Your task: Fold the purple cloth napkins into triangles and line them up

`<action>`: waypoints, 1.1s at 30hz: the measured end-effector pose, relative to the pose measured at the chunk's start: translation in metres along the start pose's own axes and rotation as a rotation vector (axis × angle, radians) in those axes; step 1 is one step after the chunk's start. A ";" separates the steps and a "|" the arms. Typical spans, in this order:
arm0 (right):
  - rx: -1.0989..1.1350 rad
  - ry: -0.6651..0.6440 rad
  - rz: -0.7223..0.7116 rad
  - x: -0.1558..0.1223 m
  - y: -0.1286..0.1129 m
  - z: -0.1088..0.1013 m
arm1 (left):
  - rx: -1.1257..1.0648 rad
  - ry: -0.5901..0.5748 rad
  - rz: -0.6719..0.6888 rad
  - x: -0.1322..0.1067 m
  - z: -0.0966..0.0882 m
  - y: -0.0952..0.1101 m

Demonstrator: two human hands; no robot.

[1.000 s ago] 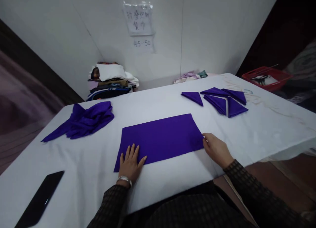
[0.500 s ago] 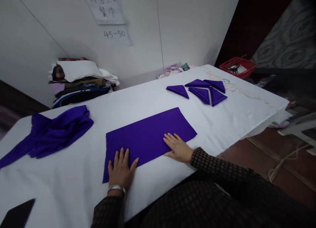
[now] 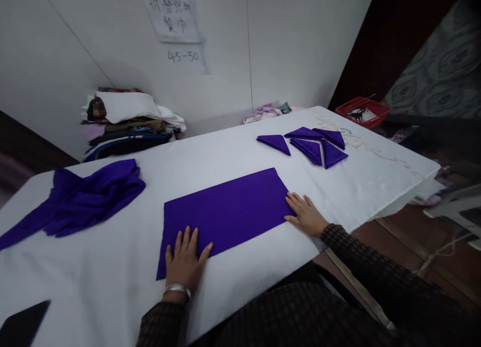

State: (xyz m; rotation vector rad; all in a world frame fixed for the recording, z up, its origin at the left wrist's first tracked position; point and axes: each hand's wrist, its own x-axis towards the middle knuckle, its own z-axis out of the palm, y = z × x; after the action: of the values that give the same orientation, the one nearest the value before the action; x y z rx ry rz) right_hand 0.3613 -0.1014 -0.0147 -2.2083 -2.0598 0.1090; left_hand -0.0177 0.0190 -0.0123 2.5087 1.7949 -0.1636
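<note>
A purple cloth (image 3: 225,212), folded into a long rectangle, lies flat on the white table (image 3: 112,272) in front of me. My left hand (image 3: 185,259) rests flat on its near left corner, fingers spread, a silver bracelet at the wrist. At the cloth's right end my right hand (image 3: 306,214) lies flat with the fingers stretched out, touching the edge. Neither hand holds anything.
A heap of unfolded purple cloths (image 3: 80,197) lies at the left. Several purple cloths folded into triangles (image 3: 308,144) lie at the far right. A stack of mixed fabrics (image 3: 128,124) stands against the wall. A red basket (image 3: 363,111) sits beyond the table's right end. A dark flat object (image 3: 20,327) lies at the near left.
My right hand has slid from the cloth's near middle out to its right end. The left hand has stayed on the near left corner. The view shifted slightly.
</note>
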 end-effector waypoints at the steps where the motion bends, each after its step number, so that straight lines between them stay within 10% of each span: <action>1: -0.001 0.001 0.008 0.001 -0.003 -0.003 | -0.022 -0.023 0.000 0.001 -0.002 -0.002; 11: 0.137 0.015 -0.334 0.098 -0.102 -0.031 | -0.112 0.058 0.156 0.059 -0.052 0.029; 18: 0.214 -0.055 -0.334 0.182 -0.163 0.005 | -0.050 0.015 0.151 0.124 -0.032 0.055; 26: 0.236 -0.069 -0.324 0.191 -0.143 0.028 | -0.051 0.030 0.109 0.132 -0.014 0.047; 33: 0.139 -0.046 -0.120 0.192 -0.064 0.022 | -0.062 0.034 0.091 0.132 -0.018 0.049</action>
State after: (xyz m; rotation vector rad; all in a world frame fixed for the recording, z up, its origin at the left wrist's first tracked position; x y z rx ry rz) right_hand 0.3091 0.0948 -0.0225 -2.0154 -2.1323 0.2851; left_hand 0.0717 0.1286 -0.0110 2.5587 1.6658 -0.0602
